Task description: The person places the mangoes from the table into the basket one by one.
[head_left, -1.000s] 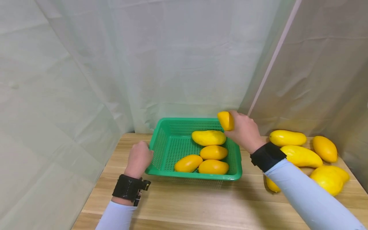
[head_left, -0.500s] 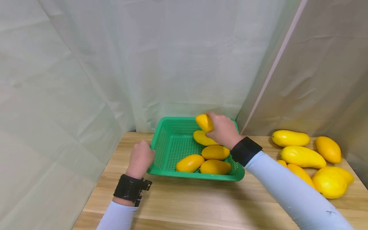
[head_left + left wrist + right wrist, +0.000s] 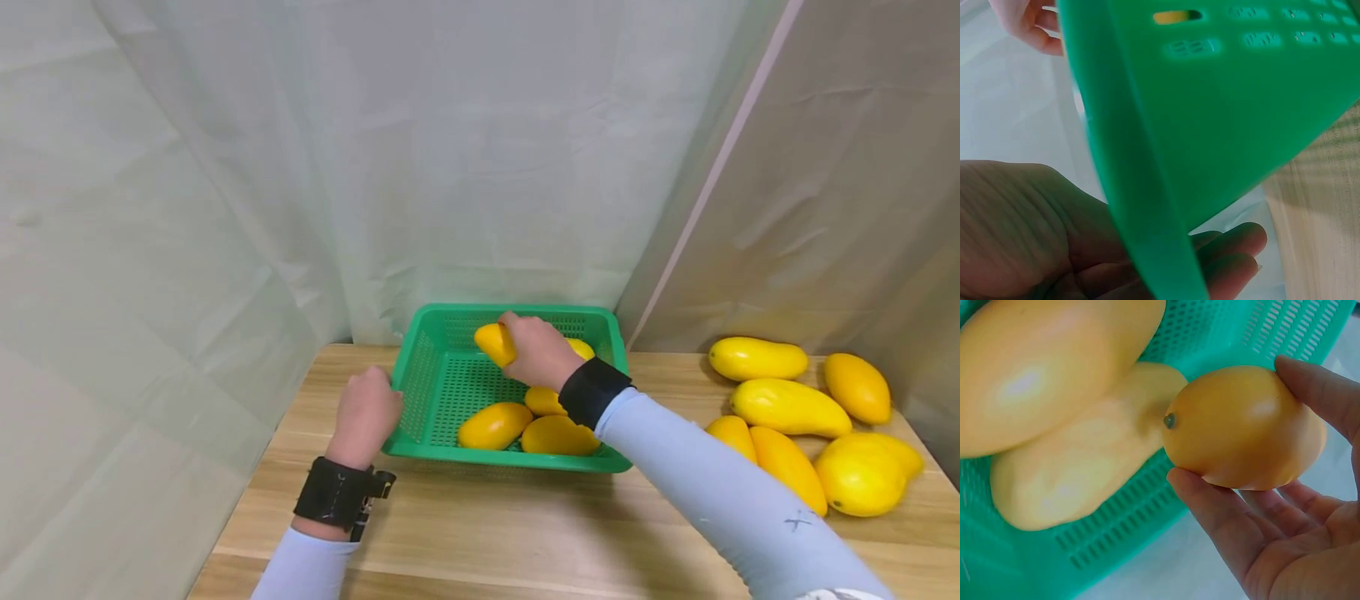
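Observation:
In the head view, a green perforated plastic basket (image 3: pixel 450 455) stands on the wooden table. My left hand (image 3: pixel 367 412) grips its left rim; in the left wrist view the fingers curl round the basket edge. My right hand (image 3: pixel 546 354) holds a yellow mango (image 3: pixel 495 343) above the basket's back part. The right wrist view has this mango (image 3: pixel 1247 428) between thumb and fingertips, its stem end facing out. Inside the basket lie a front-left mango (image 3: pixel 495 426), a front-right mango (image 3: pixel 561 436), and two more partly hidden by the right hand and wrist.
On the table's right side lie several more yellow mangoes, among them a long one (image 3: pixel 791 407), a back one (image 3: pixel 759 359) and a large rounded one (image 3: pixel 860 475). Pale sheeting (image 3: pixel 480 150) hangs close behind the basket. The wooden tabletop (image 3: pixel 480 533) extends in front.
My right hand has carried the mango left and down, from the basket's back right corner to over its middle. The left hand stays on the rim.

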A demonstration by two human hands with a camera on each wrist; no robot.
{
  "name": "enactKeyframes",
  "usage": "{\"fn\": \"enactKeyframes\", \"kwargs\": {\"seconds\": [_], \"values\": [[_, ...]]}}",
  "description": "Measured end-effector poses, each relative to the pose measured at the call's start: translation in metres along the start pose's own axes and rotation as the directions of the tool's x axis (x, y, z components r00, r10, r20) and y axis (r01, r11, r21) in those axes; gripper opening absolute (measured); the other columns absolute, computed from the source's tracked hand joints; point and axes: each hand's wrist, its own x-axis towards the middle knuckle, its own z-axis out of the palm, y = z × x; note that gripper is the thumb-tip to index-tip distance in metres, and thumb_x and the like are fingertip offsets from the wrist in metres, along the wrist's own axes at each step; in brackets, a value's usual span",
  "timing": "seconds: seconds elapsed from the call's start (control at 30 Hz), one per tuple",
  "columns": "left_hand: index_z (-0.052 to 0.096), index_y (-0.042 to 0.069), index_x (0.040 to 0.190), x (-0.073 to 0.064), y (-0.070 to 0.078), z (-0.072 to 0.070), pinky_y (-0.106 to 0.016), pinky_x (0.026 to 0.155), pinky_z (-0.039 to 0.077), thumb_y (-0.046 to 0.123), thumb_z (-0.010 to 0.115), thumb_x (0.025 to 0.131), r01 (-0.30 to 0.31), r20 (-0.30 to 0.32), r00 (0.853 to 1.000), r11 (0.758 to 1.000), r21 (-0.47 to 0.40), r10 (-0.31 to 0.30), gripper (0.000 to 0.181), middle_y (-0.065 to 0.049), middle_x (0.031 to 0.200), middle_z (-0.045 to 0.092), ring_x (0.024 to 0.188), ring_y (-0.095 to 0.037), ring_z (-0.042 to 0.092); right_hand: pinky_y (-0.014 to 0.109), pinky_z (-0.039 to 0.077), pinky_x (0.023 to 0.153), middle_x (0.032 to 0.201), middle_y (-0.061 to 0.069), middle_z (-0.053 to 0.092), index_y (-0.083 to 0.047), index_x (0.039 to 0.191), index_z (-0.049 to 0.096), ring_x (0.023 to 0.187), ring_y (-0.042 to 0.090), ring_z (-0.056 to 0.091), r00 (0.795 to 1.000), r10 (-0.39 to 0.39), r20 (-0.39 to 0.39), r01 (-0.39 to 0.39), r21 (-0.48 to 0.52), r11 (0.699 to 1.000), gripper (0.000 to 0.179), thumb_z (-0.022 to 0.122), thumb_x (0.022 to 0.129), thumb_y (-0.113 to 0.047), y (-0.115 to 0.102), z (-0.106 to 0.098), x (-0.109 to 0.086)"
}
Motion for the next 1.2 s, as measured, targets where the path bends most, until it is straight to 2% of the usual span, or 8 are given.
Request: {"fn": "enactKeyframes", "kwargs": {"seconds": [0.3,0.7,0.97,1.2], "values": [[0.062,-0.007,0.092,0.000,-0.001,-0.001,-0.028,0.042,0.041,0.013,0.061,0.087,-0.016,-0.019,1.000,1.000,0.027,0.017,0.020,-0.016,0.073,0.059,0.057,-0.023,0.054,0.033,0.050,0.082,0.114,0.009,0.061,-0.008,0.134,0.041,0.096,0.021,0.058,0.998,-0.013,0.066,0.017,-0.058,0.998,0.073,0.079,0.073,-0.020,-0.009,0.023,0.011],[0.063,-0.007,0.091,-0.003,-0.001,0.000,-0.028,0.041,0.040,0.014,0.063,0.086,-0.025,-0.024,0.999,0.999,0.032,0.026,0.021,-0.015,0.072,0.060,0.056,-0.022,0.054,0.035,0.051,0.086,0.114,0.011,0.062,-0.007,0.134,0.043,0.104,0.028,0.057,0.996,-0.005,0.093,0.023,-0.185,0.983,0.074,0.080,0.072,-0.022,-0.017,0.043,0.015],[0.064,-0.007,0.091,-0.004,0.001,-0.001,-0.028,0.042,0.040,0.014,0.064,0.085,-0.023,-0.033,0.999,0.999,0.038,0.025,0.021,-0.016,0.074,0.061,0.057,-0.023,0.054,0.037,0.048,0.092,0.111,0.010,0.063,-0.005,0.130,0.047,0.100,0.025,0.058,0.995,-0.030,0.092,0.054,-0.263,0.963,0.065,0.076,0.074,-0.021,-0.017,0.050,0.018],[0.064,-0.007,0.092,-0.005,0.000,0.000,-0.029,0.043,0.040,0.014,0.065,0.085,-0.035,-0.044,0.998,0.998,0.050,0.037,0.022,-0.017,0.075,0.062,0.057,-0.023,0.055,0.036,0.050,0.086,0.106,0.009,0.062,-0.006,0.120,0.053,0.096,0.025,0.056,0.993,-0.027,0.117,0.062,-0.304,0.951,0.053,0.074,0.075,-0.023,-0.016,0.058,0.020]]}}
